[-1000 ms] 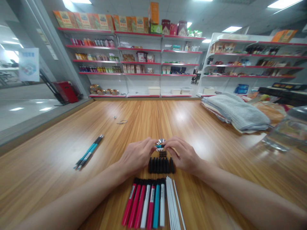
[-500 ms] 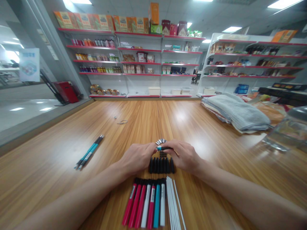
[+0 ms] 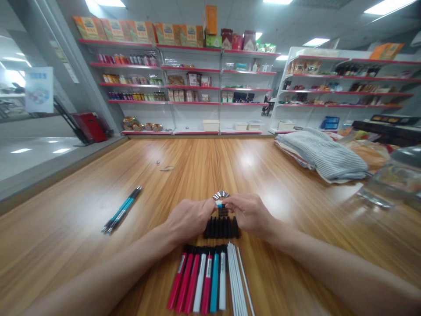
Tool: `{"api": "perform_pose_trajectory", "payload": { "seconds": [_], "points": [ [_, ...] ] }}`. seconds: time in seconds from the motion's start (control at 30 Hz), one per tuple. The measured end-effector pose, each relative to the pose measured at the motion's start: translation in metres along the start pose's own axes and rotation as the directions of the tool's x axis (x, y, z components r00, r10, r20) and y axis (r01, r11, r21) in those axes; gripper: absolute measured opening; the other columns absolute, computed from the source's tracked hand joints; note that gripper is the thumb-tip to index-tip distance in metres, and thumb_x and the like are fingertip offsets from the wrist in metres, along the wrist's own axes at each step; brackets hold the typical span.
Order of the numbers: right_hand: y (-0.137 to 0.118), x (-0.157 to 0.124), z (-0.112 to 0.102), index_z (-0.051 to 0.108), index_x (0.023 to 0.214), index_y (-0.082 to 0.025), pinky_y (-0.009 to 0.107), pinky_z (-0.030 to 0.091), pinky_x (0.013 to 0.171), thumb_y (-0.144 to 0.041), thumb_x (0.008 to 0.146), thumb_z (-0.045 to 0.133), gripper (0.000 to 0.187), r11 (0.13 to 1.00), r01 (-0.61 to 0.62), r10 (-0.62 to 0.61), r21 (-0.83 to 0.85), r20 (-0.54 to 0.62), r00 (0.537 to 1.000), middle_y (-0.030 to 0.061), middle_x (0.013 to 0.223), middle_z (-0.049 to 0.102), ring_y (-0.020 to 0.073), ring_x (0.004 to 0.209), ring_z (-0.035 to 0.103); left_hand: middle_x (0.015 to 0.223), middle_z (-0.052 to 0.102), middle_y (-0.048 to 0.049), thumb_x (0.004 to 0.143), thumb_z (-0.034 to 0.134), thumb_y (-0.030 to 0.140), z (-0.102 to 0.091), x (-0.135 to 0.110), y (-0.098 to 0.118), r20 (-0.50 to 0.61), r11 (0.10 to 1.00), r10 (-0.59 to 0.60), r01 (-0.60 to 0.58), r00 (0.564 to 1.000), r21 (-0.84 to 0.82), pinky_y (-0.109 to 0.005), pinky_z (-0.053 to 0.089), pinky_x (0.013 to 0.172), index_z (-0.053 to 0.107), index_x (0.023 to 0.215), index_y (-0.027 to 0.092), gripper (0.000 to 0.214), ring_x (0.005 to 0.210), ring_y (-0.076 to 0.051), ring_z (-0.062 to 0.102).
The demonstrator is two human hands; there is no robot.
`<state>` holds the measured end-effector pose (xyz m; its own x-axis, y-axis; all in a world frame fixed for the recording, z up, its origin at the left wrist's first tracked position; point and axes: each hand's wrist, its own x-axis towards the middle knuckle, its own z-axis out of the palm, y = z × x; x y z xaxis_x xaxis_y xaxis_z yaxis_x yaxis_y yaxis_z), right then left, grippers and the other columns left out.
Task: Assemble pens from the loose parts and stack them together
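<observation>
Both my hands meet over the middle of the table around one pen [image 3: 219, 204], a strip of its blue barrel showing between the fingertips. My left hand [image 3: 192, 216] is closed on the barrel end. The fingers of my right hand [image 3: 251, 213] pinch the other end and cover most of it. Just beyond lie silver cone tips [image 3: 221, 195] in an arc, with small dark parts [image 3: 223, 212] below, perhaps springs. Several black pen grips [image 3: 221, 227] form a row under my hands. Nearer me are red, white and blue pen barrels [image 3: 199, 281] and thin white refills [image 3: 235, 281].
Two blue-and-black pens [image 3: 121, 210] lie at the left. Farther back are a small loop [image 3: 167, 168] and a tiny metal piece [image 3: 157, 162]. Folded striped cloth [image 3: 325, 153] and a clear jar [image 3: 391, 180] occupy the right side. Stocked shelves [image 3: 194, 87] stand behind the table.
My right fingers have shifted slightly left along the pen and curled in, covering the black part that showed before. My left hand stays almost in place.
</observation>
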<state>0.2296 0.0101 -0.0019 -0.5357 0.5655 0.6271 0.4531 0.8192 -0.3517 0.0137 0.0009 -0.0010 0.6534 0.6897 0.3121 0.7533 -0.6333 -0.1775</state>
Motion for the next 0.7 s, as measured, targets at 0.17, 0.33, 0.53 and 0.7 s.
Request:
{"api": "perform_pose_trajectory", "payload": {
  "seconds": [0.17,0.33,0.53,0.7],
  "points": [
    [0.007,0.003,-0.002,0.065,0.102,-0.02,0.027,0.049,0.075,-0.02,0.092,0.049,0.019,0.998,-0.051,0.054,0.037,-0.079,0.995,0.0051,0.09,0.069,0.0152,0.082,0.062,0.074,0.067,-0.0033,0.098,0.03,0.03,-0.001,0.0,-0.006,0.022,0.996,-0.089,0.089,0.996,-0.011,-0.025,0.03,0.046,0.05,0.085,0.017,0.027,0.063,-0.018,0.065],
    [0.026,0.003,-0.004,0.068,0.092,-0.019,0.028,0.047,0.075,-0.017,0.091,0.049,0.019,0.978,-0.203,0.197,-0.052,-0.097,0.976,0.0043,0.084,0.067,0.0159,0.08,0.061,0.075,0.068,-0.0038,0.099,0.025,0.03,-0.003,0.0,-0.015,0.061,0.976,-0.219,0.217,0.974,0.026,-0.026,0.031,0.046,0.05,0.087,0.019,0.029,0.063,-0.02,0.066],
    [0.034,-0.001,0.002,0.067,0.098,-0.018,0.029,0.045,0.076,-0.014,0.09,0.048,0.021,0.964,-0.215,0.217,-0.153,-0.004,0.976,0.0056,0.086,0.064,0.0164,0.081,0.058,0.076,0.068,-0.0069,0.097,0.029,0.027,-0.001,0.001,-0.018,0.119,0.966,-0.259,0.258,0.958,0.027,-0.026,0.036,0.05,0.051,0.09,0.018,0.025,0.067,-0.021,0.066],
    [0.031,-0.001,0.003,0.066,0.098,-0.018,0.03,0.045,0.078,-0.015,0.089,0.05,0.018,0.953,-0.227,0.235,-0.201,0.016,0.972,0.0062,0.087,0.06,0.017,0.084,0.056,0.079,0.069,-0.0077,0.096,0.03,0.024,-0.003,0.001,-0.017,0.144,0.967,-0.252,0.255,0.957,-0.002,-0.025,0.038,0.053,0.051,0.091,0.017,0.022,0.069,-0.02,0.067]
  ]
}}
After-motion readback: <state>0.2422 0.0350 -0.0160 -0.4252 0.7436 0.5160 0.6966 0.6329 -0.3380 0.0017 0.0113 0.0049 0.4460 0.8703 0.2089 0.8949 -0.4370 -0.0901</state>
